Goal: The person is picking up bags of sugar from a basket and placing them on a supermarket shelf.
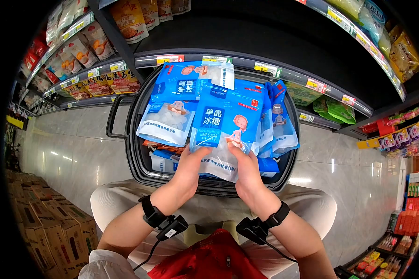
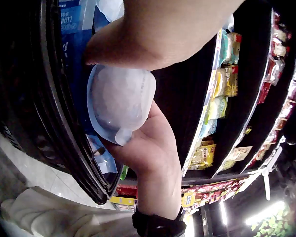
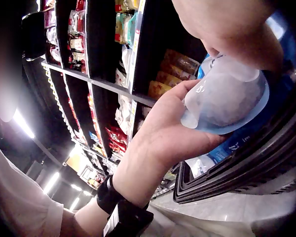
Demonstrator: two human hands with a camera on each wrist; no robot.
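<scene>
Both hands grip the lower part of a blue and white bag of lump sugar point(image 1: 212, 119) above a black basket point(image 1: 134, 158). The left hand point(image 1: 189, 168) pinches its lower left side, thumb on the printed front; the right hand point(image 1: 247, 170) does the same on the lower right. Fingers under the bag are hidden in the head view. In the left wrist view the bag's clear bottom point(image 2: 121, 96) bulges with pale lumps between the hands. The right wrist view shows the right hand point(image 3: 158, 131) at the bag's edge point(image 3: 227, 94). More blue bags point(image 1: 168, 118) lie in the basket.
Behind the basket runs a dark shelf point(image 1: 209, 32) with price tags along its edge. Packaged goods fill shelves at left and right. Cardboard boxes point(image 1: 56, 228) are stacked at the lower left. The person's legs point(image 1: 111, 200) are close below the basket on a grey tiled floor point(image 1: 70, 149).
</scene>
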